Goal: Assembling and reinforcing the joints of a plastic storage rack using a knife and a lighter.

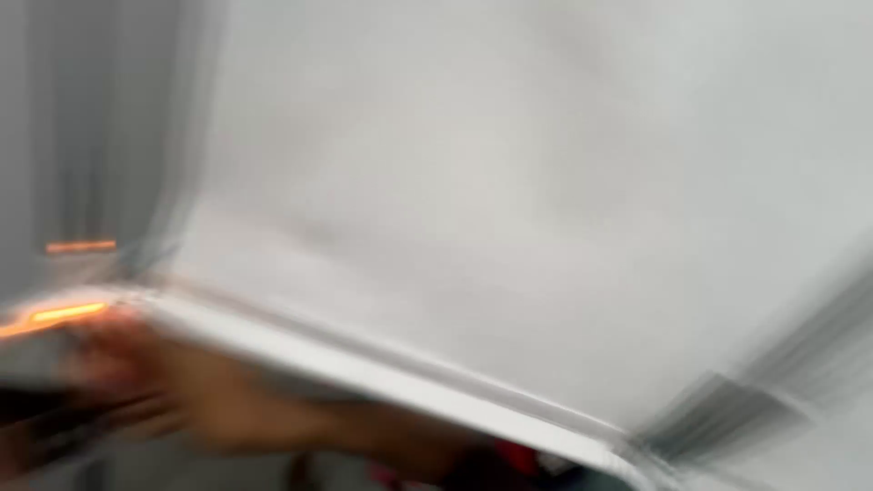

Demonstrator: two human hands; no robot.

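The whole view is smeared by motion. A large white flat panel fills most of it, and its thick lower edge runs from the left down to the bottom right. Just below that edge at the lower left is one blurred hand, with its forearm stretching toward the bottom centre. The blur hides whether it is my left or my right hand. The fingers lie close to or against the panel's edge, but I cannot tell whether they grip it. No second hand shows.
Two small orange glows sit at the left, one above the other. Grey vertical surfaces stand behind them. Dark grey streaks cross the lower right. A bit of red shows at the bottom.
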